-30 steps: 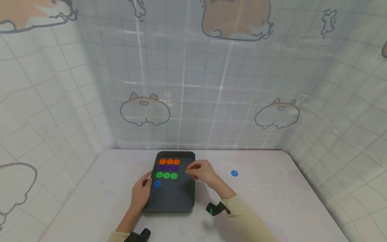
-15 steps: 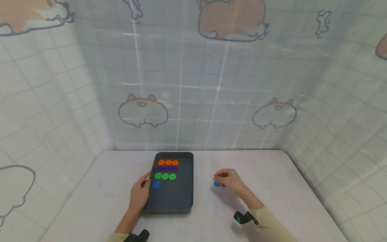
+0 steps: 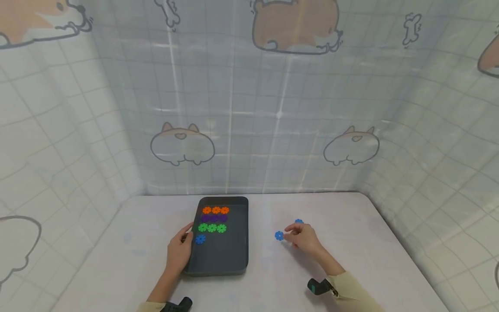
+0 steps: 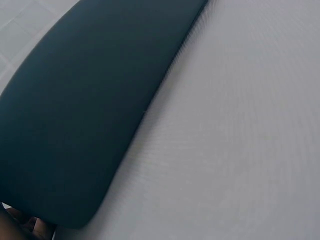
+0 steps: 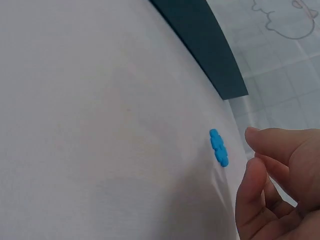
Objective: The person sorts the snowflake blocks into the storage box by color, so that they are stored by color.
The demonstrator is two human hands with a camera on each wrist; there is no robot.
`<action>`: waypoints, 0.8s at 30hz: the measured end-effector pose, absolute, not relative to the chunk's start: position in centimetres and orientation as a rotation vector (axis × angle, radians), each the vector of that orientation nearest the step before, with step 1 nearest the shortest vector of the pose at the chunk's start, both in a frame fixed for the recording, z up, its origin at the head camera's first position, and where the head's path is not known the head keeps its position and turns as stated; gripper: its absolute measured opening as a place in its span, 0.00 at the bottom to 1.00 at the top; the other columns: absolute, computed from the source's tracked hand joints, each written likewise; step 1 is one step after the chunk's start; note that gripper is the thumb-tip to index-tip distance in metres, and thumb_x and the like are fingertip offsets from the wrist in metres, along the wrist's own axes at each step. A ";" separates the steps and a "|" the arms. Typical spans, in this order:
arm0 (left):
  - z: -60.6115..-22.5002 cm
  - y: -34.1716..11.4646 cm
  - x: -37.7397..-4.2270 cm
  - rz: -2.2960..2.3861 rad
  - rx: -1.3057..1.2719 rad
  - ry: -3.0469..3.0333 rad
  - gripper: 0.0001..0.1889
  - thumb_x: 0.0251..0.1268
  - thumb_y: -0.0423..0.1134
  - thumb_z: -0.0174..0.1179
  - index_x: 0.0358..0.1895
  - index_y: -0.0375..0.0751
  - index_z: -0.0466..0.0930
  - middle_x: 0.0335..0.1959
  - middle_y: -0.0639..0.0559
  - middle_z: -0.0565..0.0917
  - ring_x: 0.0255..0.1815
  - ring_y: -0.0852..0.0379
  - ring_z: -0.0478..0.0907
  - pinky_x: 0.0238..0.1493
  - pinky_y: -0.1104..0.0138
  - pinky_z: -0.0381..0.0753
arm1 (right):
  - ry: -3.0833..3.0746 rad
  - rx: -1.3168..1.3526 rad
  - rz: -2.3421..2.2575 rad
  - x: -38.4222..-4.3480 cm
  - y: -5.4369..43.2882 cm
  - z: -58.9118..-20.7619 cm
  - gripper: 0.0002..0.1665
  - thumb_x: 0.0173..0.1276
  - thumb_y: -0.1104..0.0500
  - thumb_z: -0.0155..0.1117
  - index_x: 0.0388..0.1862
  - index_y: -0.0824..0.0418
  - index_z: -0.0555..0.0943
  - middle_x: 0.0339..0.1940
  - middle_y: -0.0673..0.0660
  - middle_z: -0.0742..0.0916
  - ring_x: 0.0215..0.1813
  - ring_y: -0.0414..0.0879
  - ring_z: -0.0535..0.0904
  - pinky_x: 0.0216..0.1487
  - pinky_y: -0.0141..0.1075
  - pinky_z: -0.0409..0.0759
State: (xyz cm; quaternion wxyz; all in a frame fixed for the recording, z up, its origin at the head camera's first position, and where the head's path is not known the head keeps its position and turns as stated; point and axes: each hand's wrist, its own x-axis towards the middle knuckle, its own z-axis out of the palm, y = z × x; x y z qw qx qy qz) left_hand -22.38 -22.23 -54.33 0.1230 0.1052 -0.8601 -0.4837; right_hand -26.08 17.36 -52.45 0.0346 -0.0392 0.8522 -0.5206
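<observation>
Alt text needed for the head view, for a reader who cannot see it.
A right hand reaches for a blue flower-shaped piece on a white table. The left hand holds the edge of a dark tray containing rows of orange, purple and green pieces plus one blue.

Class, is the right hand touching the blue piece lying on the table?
Apart: the right wrist view shows bare table between the fingers and the blue piece.

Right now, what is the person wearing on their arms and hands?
Both hands are bare: the left hand and the right hand show no gloves or rings. Each arm has a pale cream long sleeve ending at the wrist. A small black camera unit with a teal patch is strapped at the right wrist, and a similar black one at the left.
</observation>
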 end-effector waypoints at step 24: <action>-54.5 -22.2 -22.4 -1.403 0.316 -2.488 0.21 0.77 0.41 0.45 0.68 0.43 0.71 0.48 0.38 0.81 0.43 0.47 0.76 0.43 0.57 0.73 | 2.740 -0.102 -1.450 -26.0 16.5 -54.3 0.22 0.57 0.58 0.75 0.51 0.61 0.84 0.17 0.51 0.78 0.12 0.41 0.69 0.17 0.34 0.67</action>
